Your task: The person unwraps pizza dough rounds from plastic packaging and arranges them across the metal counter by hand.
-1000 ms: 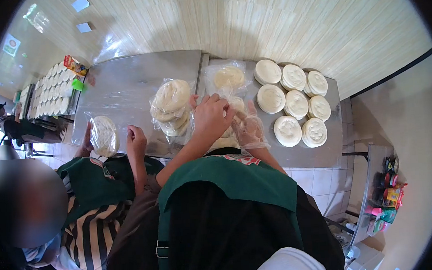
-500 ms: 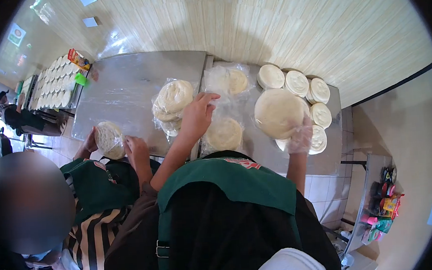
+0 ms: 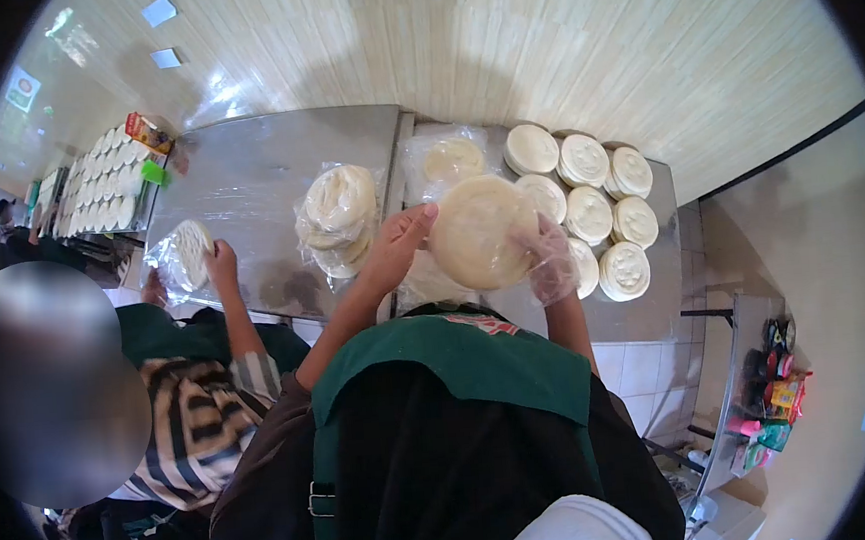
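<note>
Pale, round, flat dough disc (image 3: 480, 229) hangs over the grey metal table (image 3: 651, 317), best kept flat with light support: clear-gloved right hand (image 3: 552, 262) pinching its edge, bare left hand (image 3: 398, 249) opposite, grip unclear.

Left bench (image 3: 246, 183): bare metal opens a lane between a co-worker's bagged round (image 3: 191, 255) and the bagged stack (image 3: 337, 201).
Middle: a dough round (image 3: 478, 232) bars the way between left hand (image 3: 403, 247) and right hand (image 3: 552, 267).
Right bench (image 3: 647, 320): dough stacks (image 3: 588, 215) block passage.
</note>
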Demonstrator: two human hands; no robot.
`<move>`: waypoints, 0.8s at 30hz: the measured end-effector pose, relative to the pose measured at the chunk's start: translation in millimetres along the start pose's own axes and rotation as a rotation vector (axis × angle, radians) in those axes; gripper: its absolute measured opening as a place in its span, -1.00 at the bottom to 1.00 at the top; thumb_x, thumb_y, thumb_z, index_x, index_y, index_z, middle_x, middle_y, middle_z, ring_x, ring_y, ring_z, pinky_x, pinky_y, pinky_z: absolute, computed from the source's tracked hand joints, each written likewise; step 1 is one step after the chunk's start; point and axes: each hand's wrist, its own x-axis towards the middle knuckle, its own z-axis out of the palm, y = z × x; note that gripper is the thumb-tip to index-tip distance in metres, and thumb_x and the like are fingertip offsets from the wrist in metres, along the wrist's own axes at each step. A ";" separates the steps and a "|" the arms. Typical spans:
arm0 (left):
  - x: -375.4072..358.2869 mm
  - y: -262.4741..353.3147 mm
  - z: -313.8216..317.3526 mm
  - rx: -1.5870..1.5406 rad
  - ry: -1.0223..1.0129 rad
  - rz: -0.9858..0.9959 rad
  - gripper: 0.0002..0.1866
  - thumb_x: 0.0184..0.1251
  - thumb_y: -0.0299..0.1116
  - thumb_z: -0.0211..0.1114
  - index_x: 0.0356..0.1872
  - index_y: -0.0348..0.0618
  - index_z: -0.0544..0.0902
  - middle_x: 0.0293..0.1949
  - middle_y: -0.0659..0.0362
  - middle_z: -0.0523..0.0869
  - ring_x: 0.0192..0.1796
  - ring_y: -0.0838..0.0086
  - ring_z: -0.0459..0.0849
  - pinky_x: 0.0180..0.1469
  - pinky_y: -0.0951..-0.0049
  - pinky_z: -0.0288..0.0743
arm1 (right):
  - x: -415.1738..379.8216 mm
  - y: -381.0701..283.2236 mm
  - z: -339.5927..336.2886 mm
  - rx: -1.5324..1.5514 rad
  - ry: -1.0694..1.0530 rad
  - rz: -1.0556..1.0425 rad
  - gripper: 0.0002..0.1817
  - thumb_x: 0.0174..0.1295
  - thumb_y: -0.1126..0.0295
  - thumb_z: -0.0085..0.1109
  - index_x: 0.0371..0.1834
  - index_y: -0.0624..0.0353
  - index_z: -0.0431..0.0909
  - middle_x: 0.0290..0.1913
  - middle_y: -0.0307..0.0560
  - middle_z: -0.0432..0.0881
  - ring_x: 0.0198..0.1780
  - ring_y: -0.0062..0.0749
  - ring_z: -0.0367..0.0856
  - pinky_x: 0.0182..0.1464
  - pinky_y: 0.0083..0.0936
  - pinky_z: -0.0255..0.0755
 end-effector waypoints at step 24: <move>-34.2 -36.8 -7.5 0.960 0.040 0.337 -0.84 0.39 -0.33 0.21 -0.24 -0.17 0.69 -0.34 0.06 0.68 -0.32 0.20 0.67 -0.25 0.32 0.53 | 1.9 47.1 -63.7 -0.859 0.010 -0.500 0.03 -0.07 0.05 0.53 0.44 0.22 0.17 0.32 0.10 0.42 0.33 -0.07 0.37 0.37 -0.22 0.21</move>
